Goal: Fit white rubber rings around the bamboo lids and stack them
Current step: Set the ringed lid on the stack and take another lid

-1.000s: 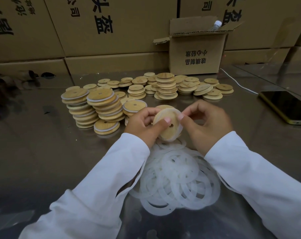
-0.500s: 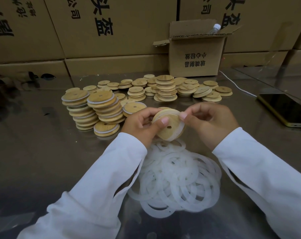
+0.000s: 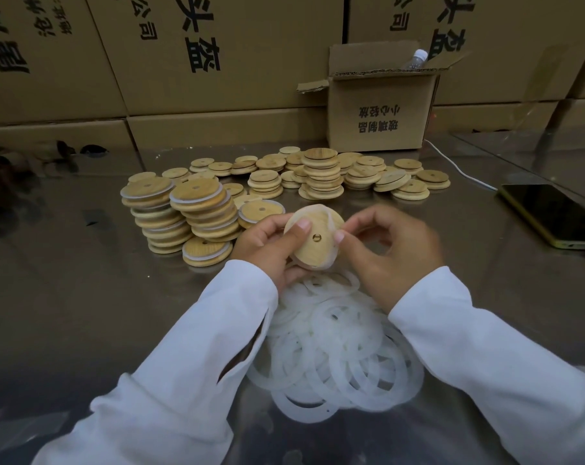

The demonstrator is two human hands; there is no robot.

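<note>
Since half a second ago the ring (image 3: 331, 223) has ridden up over the top-right edge of the lid (image 3: 312, 248), which you've got tipped toward you. You're at a shiny metal surface (image 3: 66, 297) walled in by big cartons (image 3: 234, 45). There are ringed stacks (image 3: 190, 213) on the left, bare lids (image 3: 321, 176) further back, and a loose ring pile (image 3: 338, 357) between your sleeves. A phone (image 3: 552, 213) and a white cable (image 3: 458, 169) lie to the right.

Your left hand (image 3: 267, 246) grips the lid just above the pile, thumb across its face. Your right hand (image 3: 391, 256) pinches the ring at the lid's right edge.

The small open box (image 3: 381, 119) with a bottle (image 3: 417, 60) in it reads 玻璃制品 / 小心轻放, upside down. The cartons have big black Chinese characters, partly cut off.
</note>
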